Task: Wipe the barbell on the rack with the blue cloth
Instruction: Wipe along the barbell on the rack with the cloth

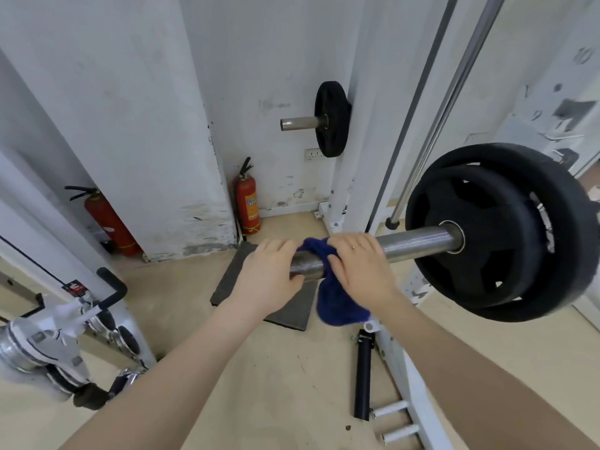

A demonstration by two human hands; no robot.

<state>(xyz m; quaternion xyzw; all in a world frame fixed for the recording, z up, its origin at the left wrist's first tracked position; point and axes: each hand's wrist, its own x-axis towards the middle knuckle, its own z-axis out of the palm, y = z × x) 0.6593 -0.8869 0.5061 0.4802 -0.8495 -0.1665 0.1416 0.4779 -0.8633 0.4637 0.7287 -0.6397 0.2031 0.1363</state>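
Both hands curled round barbell

cloth draped over barbell between hands, plates right

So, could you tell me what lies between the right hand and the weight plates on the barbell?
Only bare steel barbell sleeve, in the head view.

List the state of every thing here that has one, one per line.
barbell: level, loaded with black plates, sleeve end gripped
blue cloth: draped over the bar, tail hanging
left hand: grips the bar end
right hand: presses the cloth on the bar
fire extinguisher: upright in the corner
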